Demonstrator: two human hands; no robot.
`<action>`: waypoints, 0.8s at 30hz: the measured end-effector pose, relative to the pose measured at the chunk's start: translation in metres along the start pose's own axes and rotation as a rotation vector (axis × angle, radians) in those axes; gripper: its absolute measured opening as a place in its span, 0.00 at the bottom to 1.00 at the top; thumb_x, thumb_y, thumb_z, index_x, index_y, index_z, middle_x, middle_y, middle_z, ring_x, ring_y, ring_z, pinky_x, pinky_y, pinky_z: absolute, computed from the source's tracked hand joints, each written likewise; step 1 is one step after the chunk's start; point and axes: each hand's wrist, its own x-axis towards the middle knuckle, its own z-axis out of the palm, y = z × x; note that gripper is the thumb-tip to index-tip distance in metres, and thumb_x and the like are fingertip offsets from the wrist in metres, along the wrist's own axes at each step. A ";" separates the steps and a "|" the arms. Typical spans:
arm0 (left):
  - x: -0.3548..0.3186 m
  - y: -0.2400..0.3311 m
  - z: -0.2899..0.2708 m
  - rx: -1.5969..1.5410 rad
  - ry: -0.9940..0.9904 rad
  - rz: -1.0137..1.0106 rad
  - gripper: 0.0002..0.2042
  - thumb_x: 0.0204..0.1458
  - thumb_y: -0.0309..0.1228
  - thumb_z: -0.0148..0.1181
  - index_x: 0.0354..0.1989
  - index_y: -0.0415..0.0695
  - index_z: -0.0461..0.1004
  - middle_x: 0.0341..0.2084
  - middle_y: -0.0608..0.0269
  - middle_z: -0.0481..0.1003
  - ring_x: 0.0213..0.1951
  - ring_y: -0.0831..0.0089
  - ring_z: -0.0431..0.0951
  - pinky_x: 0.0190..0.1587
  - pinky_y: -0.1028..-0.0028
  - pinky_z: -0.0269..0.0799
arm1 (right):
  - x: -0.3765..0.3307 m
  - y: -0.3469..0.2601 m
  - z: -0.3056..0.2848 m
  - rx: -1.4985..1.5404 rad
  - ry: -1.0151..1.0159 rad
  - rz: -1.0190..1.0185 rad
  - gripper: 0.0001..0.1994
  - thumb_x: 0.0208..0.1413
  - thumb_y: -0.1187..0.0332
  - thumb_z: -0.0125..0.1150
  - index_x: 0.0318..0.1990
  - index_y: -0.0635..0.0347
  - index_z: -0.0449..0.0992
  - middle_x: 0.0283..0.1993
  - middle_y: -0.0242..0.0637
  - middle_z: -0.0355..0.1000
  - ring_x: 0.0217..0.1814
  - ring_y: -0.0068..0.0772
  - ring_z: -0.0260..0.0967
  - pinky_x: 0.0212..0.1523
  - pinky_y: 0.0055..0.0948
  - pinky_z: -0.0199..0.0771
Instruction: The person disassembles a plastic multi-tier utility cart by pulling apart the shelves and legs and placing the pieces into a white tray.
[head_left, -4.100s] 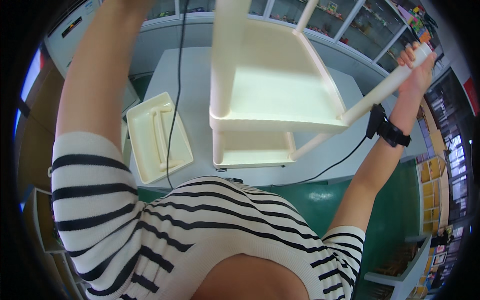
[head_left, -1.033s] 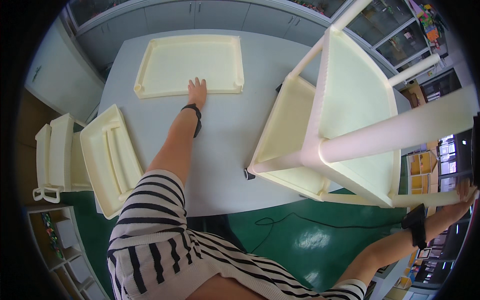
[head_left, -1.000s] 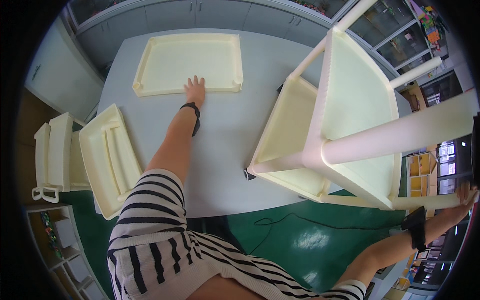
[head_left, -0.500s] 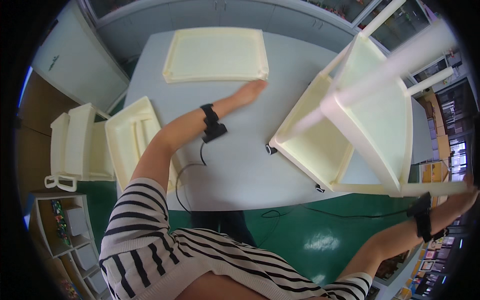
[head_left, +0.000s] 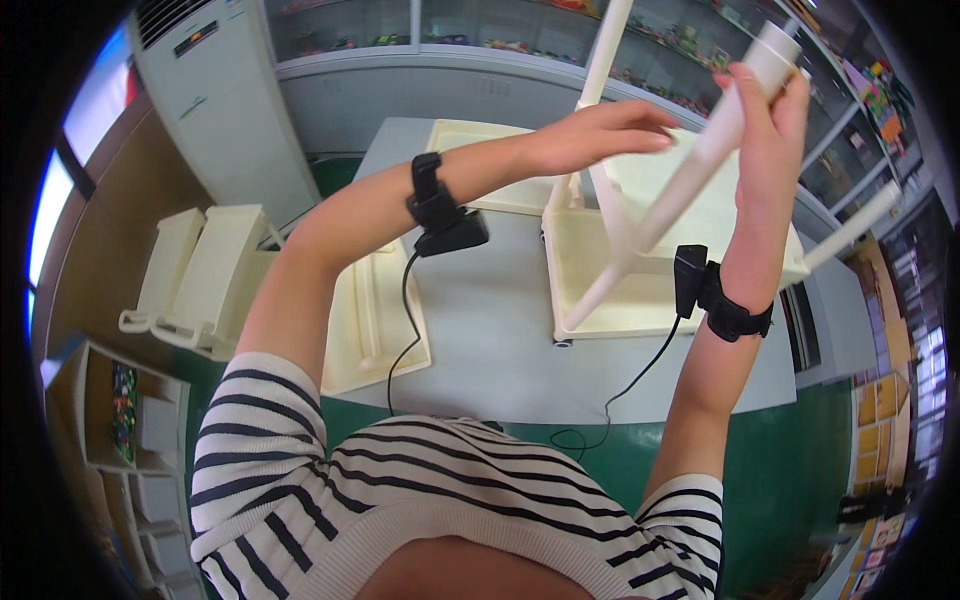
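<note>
A cream plastic cart, partly assembled, stands on the grey table [head_left: 480,330] at the right. It has a lower tray [head_left: 655,315], an upper tray [head_left: 640,180] and upright posts. My right hand [head_left: 768,135] is wrapped around the upper end of the near post [head_left: 690,165], which leans toward me in the view. My left hand [head_left: 600,138] reaches across from the left, fingers stretched out and slightly apart. Its fingertips are close to that post, and no contact shows. Nothing is in the left hand.
A loose cream tray [head_left: 475,135] lies at the table's back, and another [head_left: 345,345] with a bar inside is at the left edge. A finished cart [head_left: 215,275] stands on the floor at left. Cables [head_left: 408,350] trail from both wrist straps. Glass-fronted cabinets [head_left: 450,90] line the back.
My right hand has come up from the lower right onto the near post's top. My left hand has moved from beside the back tray toward the post. The view has shifted.
</note>
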 end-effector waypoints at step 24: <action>-0.112 0.061 0.002 -0.022 0.793 -0.126 0.16 0.47 0.36 0.62 0.17 0.42 0.63 0.08 0.68 0.59 0.10 0.80 0.59 0.15 0.77 0.55 | -0.139 0.020 -0.060 -0.718 -1.036 0.139 0.35 0.33 0.50 0.70 0.54 0.50 0.71 0.58 0.56 0.62 0.62 0.57 0.57 0.54 0.40 0.66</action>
